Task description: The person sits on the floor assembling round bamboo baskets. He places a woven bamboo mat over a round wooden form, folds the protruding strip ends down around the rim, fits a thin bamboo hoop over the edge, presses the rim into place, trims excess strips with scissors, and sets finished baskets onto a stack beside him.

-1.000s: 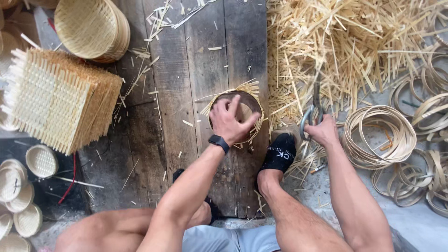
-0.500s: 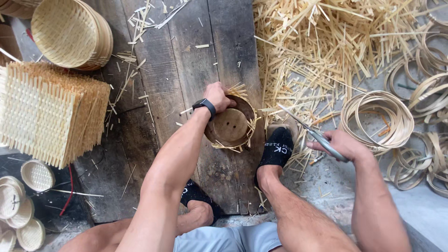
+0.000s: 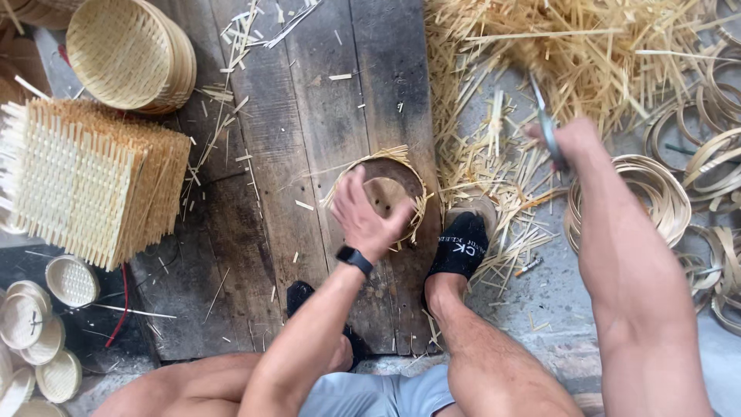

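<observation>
Head view: press left hand [image 3: 363, 216], fingers spread, on round basket [image 3: 386, 197]; keep right hand [image 3: 571, 143] clenched around scissors [image 3: 546, 127].

A platform of dark, worn wooden planks [image 3: 309, 116] lies in the middle, with small bamboo chips scattered on it. To the right is a grey concrete floor [image 3: 540, 301], covered by a big heap of pale bamboo strips [image 3: 571, 46] and many bamboo rings [image 3: 695, 154]. On the left stand a stack of square woven mats [image 3: 85, 177], a stack of round baskets [image 3: 127, 50] and small round lids [image 3: 31, 324]. The light is soft daylight.
</observation>
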`<state>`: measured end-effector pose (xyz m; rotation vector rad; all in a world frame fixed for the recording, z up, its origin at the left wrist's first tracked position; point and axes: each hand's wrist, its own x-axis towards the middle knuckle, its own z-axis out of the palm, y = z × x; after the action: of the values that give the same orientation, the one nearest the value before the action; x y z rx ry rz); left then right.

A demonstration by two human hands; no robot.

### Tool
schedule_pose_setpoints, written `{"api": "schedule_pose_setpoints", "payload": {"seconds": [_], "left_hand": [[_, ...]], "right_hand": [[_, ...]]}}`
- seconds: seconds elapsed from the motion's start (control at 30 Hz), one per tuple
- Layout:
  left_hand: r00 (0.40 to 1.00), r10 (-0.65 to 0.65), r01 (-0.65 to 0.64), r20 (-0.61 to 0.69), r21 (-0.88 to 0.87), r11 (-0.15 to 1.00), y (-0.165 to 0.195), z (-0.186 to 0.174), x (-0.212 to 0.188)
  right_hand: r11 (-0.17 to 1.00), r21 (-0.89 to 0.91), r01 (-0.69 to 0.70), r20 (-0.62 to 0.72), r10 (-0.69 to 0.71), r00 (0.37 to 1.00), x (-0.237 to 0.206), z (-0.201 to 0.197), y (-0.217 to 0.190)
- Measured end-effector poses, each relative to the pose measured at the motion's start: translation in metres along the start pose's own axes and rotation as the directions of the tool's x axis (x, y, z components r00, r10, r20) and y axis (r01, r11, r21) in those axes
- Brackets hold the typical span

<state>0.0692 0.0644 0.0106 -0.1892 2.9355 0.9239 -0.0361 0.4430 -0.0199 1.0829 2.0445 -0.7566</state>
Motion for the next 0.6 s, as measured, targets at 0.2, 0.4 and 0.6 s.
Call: {"api": "schedule_pose_setpoints", "payload": {"seconds": [0.2, 0.4, 0.6], "left_hand": [[0.994, 0.095, -0.092, 0.045, -0.064, 0.994, 0.009, 0.006, -0.006], [0.979, 0.199, -0.19, 0.051, -0.14, 0.972, 0.023, 0.026, 0.004], [0.973, 0.207, -0.19, 0.1, -0.156, 0.969, 0.025, 0.027, 0.003]], "right_hand": [[0.888, -0.295, 0.353, 0.162, -0.317, 0.934, -0.061, 0.057, 0.064], [0.668, -0.426, 0.61, 0.084, -0.642, 0.762, -0.113, 0.087, 0.071], [0.61, -0.592, 0.527, 0.0, -0.655, 0.756, -0.096, 0.093, 0.053]]}}
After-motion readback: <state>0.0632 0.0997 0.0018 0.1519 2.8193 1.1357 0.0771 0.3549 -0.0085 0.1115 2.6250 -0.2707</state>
